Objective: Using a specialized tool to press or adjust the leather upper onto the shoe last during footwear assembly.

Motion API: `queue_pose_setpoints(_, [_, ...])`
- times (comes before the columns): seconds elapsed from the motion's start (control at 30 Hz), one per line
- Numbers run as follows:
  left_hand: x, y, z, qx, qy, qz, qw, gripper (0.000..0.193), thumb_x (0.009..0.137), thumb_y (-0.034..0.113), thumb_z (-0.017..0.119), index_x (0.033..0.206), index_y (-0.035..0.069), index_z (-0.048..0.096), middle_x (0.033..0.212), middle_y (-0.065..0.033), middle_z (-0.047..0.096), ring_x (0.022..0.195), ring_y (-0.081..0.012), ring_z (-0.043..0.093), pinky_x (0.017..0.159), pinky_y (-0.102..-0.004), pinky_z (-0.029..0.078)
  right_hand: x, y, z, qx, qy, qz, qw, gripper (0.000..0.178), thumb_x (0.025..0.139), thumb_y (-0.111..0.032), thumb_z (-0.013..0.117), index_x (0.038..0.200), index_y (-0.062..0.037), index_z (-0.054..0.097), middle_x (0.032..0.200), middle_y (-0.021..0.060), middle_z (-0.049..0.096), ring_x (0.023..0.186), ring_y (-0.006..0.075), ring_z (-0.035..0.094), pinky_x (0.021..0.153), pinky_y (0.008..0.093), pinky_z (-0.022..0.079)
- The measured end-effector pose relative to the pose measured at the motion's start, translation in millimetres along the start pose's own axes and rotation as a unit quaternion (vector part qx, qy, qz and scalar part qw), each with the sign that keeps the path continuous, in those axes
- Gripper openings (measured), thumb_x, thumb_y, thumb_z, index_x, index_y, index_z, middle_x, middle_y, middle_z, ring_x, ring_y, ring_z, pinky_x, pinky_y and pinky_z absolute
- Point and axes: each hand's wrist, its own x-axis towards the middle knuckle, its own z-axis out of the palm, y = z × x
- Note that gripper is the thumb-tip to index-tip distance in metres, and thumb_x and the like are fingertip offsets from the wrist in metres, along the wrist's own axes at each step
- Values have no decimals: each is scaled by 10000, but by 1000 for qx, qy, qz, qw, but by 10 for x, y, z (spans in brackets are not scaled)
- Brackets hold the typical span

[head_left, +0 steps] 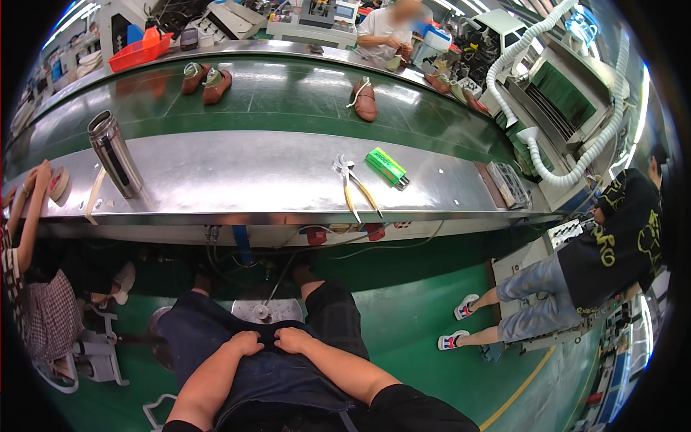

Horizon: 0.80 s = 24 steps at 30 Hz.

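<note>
My left hand and my right hand are side by side at my lap, a small gap between them. The fingers of both are curled in on the dark blue apron, and its cloth runs between them. Beyond my knees, a metal ledge carries a pair of lasting pliers with yellow handles. Right beside these lies a green box with dark metal ends sticking out. A steel tumbler stands toward the left.
Brown shoes sit on the green conveyor belt. At the far side a person handles a shoe; another person sits at left, and one stands at right. White hoses hang by a machine. A red basket is far left.
</note>
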Motion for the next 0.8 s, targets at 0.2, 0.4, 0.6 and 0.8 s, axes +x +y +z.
queue_pose_setpoints(0.2, [-4, 6, -8, -7, -3, 2, 1000, 590, 934, 420, 681, 1397, 57, 638, 1384, -185, 662, 1298, -352, 621, 1100, -441, 490, -2, 3, -7, 2, 1, 0, 1000, 444, 985, -329, 635, 1339, -62, 660, 1291, 193, 702, 1237, 365, 650, 1033, 473, 522])
queue_pose_setpoints(0.4, [8, -30, 25, -1, 3, 6, 1000, 588, 921, 414, 679, 1383, 53, 648, 1361, -191, 674, 1279, -358, 632, 1088, -447, 498, -11, -31, -30, -7, -5, 1, 1000, 446, 984, -333, 632, 1342, -70, 660, 1297, 190, 700, 1240, 361, 649, 1038, 473, 520])
queue_pose_setpoints(0.6, [11, -9, 16, 0, 3, 4, 1000, 589, 919, 417, 679, 1378, 49, 651, 1357, -192, 676, 1276, -359, 634, 1087, -447, 499, 14, 13, 1, -3, 0, 2, 1000, 445, 985, -338, 630, 1341, -74, 662, 1300, 187, 699, 1242, 360, 647, 1039, 471, 520])
queue_pose_setpoints(0.8, [32, -44, 31, -1, -6, 8, 1000, 595, 928, 427, 678, 1391, 55, 644, 1380, -186, 664, 1292, -353, 624, 1098, -442, 491, 0, -14, -17, 1, 0, 2, 1000, 442, 986, -340, 632, 1337, -72, 664, 1294, 187, 701, 1241, 362, 648, 1039, 470, 520])
